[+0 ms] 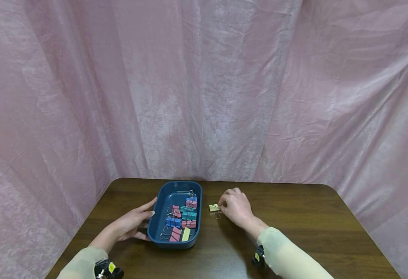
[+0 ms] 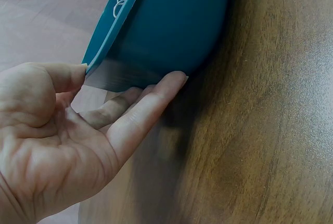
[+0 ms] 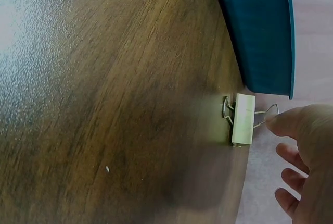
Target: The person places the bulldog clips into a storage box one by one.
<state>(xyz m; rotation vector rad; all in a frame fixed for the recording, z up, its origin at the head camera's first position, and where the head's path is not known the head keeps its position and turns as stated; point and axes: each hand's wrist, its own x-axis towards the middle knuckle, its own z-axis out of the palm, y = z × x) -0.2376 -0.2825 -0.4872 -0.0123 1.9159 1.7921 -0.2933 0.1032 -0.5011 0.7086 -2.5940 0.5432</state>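
Note:
My left hand (image 1: 131, 224) is at the left side of a dark blue plastic bin (image 1: 169, 245). In the left wrist view, fairly straight fingers (image 2: 148, 112) touch the outer wall, with the thumb at the rim. Inside the bin lie several binder clips (image 1: 189, 216) in pink, blue, green and yellow, most with their wire handles showing. To the bin's right, my right hand (image 1: 238, 208) pinches one wire handle of a pale yellow binder clip (image 3: 243, 120). The clip's other handle sticks out on the opposite side. Whether the clip touches the table is hard to tell.
A brown wood-grain table (image 1: 305, 224) bears the bin, which stands left of the middle near the back edge. Pink velvety curtain (image 1: 204, 97) hangs behind and around the table. A tiny white speck (image 3: 107, 169) lies on the tabletop in the right wrist view.

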